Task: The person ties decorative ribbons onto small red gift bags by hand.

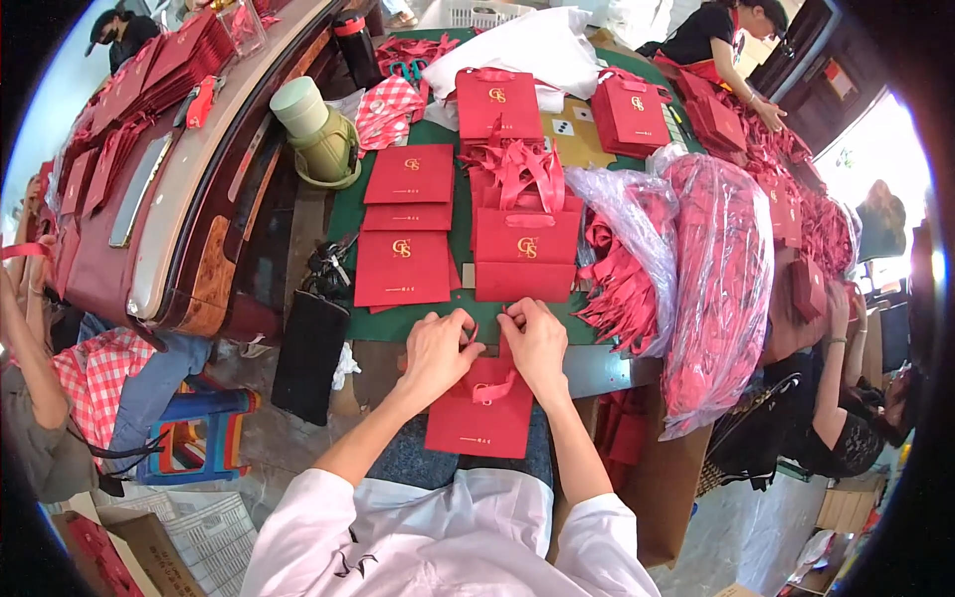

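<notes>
Over my lap, at the table's near edge, hangs a small red paper bag [479,430] with gold print. A red ribbon [505,370] loops from its top up to my fingers. My left hand [438,350] has its thumb and index finger closed on an end of the ribbon. Close beside it, my right hand [537,348] pinches the ribbon too. The exact grip of the fingertips is partly hidden. Just beyond my hands lie a stack of flat red bags [403,267] on the left and bags with ribbon handles [525,249] on the right.
A clear plastic sack of red ribbons [718,269] bulges on the right, beside loose ribbons [617,289]. At left are a black pouch [310,348], keys [328,264] and a green-lidded flask [310,124]. Other people work around the green-topped table [438,134].
</notes>
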`<state>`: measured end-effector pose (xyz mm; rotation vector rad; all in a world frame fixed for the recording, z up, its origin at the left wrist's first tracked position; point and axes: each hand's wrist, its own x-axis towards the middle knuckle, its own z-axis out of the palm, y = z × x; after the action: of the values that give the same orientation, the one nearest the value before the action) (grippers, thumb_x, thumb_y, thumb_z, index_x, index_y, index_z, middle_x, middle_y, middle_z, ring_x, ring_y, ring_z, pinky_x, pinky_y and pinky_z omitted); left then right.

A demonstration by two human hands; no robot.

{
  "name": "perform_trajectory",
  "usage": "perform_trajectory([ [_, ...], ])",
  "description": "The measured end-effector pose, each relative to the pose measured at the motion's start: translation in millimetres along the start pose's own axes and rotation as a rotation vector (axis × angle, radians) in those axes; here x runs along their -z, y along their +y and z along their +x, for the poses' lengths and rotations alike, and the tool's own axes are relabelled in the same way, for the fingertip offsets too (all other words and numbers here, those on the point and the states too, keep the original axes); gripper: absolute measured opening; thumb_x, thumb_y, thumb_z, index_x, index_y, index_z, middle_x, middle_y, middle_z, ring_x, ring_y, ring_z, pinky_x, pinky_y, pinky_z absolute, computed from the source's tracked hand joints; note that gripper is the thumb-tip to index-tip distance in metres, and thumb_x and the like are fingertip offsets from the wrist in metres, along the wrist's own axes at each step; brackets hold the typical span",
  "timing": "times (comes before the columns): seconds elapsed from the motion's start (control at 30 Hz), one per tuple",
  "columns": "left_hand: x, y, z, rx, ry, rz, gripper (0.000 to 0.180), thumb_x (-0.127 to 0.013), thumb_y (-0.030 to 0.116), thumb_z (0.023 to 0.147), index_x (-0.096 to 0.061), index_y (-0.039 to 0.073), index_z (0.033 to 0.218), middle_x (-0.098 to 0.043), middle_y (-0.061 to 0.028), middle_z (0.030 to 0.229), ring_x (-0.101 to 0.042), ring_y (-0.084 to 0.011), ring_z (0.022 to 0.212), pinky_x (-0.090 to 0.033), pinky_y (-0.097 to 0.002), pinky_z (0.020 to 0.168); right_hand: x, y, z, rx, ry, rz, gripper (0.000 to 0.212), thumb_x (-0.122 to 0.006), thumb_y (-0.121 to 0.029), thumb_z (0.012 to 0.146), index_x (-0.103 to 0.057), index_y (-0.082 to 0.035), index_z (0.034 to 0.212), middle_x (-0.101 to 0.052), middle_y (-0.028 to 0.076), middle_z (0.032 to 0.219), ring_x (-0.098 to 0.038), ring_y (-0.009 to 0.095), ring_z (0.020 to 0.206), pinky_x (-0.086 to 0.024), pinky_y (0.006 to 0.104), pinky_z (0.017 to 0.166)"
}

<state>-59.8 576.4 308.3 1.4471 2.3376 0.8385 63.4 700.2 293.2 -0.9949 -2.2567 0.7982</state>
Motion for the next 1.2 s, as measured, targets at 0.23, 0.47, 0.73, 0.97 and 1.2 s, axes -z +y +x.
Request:
perform_trajectory([
  [0.23, -9.1, -2.3, -5.8, 0.1, 0.116, -0.252, 0.023, -0.078, 0.012, 0.078, -0.068, 0.006, 0.097, -0.07, -0.0052, 0.073, -0.061, -0.024, 0.069, -0.049, -0.0374, 0.074, 21.9, -4.7, -10.8, -0.182, -0.205, 0.404, 0.013, -0.07, -0.009, 0.089, -0.066, 0.001, 0.098, -0.07, 0.009, 0.08, -0.067, 0.016, 0.072, -0.053, 0.0303, 0.066],
  [0.47, -6.4, 10.6, -10.0, 0.085, 0.189, -0.425, 0.015, -0.077, 0.008, 0.081, -0.072, 0.005, 0.095, -0.068, -0.0043, 0.078, -0.059, -0.0117, 0.066, -0.048, -0.0266, 0.061, 19.2, -4.1, -13.0, -0.331, -0.399, 0.769, 0.016, -0.067, -0.008, 0.093, -0.069, 0.003, 0.104, -0.072, 0.006, 0.084, -0.065, 0.009, 0.075, -0.053, 0.0254, 0.068],
  [0.73, 0.2, 16.6, -7.8, 0.098, 0.17, -0.386, 0.013, -0.078, 0.009, 0.081, -0.073, 0.006, 0.092, -0.067, -0.004, 0.079, -0.06, -0.0122, 0.069, -0.05, -0.0271, 0.063, 11.0, -4.7, -15.8, -0.242, -0.325, 0.696, 0.014, -0.067, -0.009, 0.094, -0.069, 0.002, 0.103, -0.071, 0.005, 0.083, -0.065, 0.008, 0.076, -0.052, 0.0237, 0.068],
  [0.97, -3.3, 2.9, -15.4, -0.016, 0.159, -0.658, 0.02, -0.067, 0.005, 0.092, -0.067, 0.003, 0.112, -0.065, -0.0085, 0.116, -0.065, -0.013, 0.096, -0.053, -0.0248, 0.081, 18.8, -8.3, -19.2, -0.308, -0.159, 0.835, 0.007, -0.065, -0.007, 0.095, -0.066, 0.0, 0.096, -0.067, 0.0, 0.079, -0.06, 0.004, 0.071, -0.048, 0.0209, 0.065],
  [1.2, 3.8, -6.1, -36.6, -0.013, -0.271, -0.746, 0.049, -0.065, 0.004, 0.092, -0.047, 0.001, 0.138, -0.062, -0.0116, 0.122, -0.062, -0.0174, 0.108, -0.048, -0.0308, 0.094, 30.7, 9.5, -18.2, -0.381, -0.051, 0.94, 0.008, -0.064, -0.011, 0.096, -0.066, -0.005, 0.093, -0.063, -0.005, 0.079, -0.054, 0.002, 0.068, -0.043, 0.0187, 0.062],
])
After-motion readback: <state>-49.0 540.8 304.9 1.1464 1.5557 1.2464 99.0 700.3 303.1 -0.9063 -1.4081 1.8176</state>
